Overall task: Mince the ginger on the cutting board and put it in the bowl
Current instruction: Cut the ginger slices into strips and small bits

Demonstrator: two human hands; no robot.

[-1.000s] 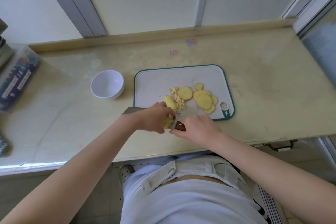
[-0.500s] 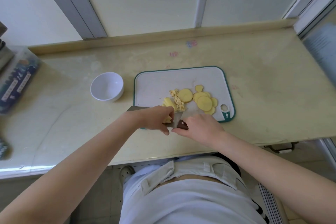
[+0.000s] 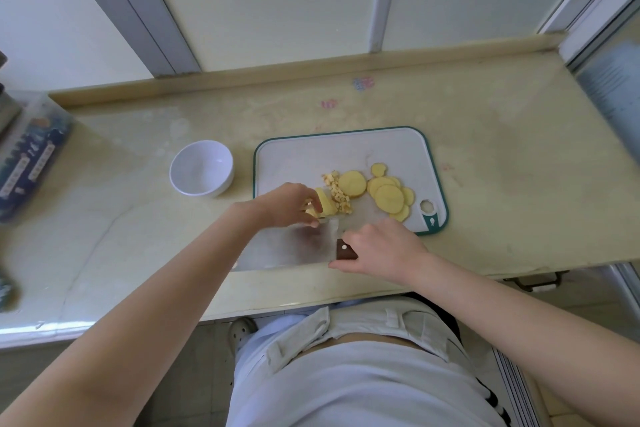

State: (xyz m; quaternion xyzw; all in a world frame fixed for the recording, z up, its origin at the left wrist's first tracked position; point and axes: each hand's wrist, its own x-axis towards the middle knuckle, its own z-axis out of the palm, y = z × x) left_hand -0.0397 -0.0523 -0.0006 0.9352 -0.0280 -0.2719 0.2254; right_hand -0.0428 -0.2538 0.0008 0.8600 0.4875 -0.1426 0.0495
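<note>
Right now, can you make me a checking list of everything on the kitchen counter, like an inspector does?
Surface: pale counter, with faint coloured marks near its back edge.
Job's things: cutting board carries round ginger slices on its right and a small heap of minced ginger mid-board; white bowl stands left of the board, empty.
Clutter: printed box at the counter's left end, blurred.
Grippers: left hand pinches a stack of slices at the board's near edge; right hand grips the cleaver, blade pointing left.
Cables: nothing seen.
Surroundings: pale wall panels behind; a shoe below.
</note>
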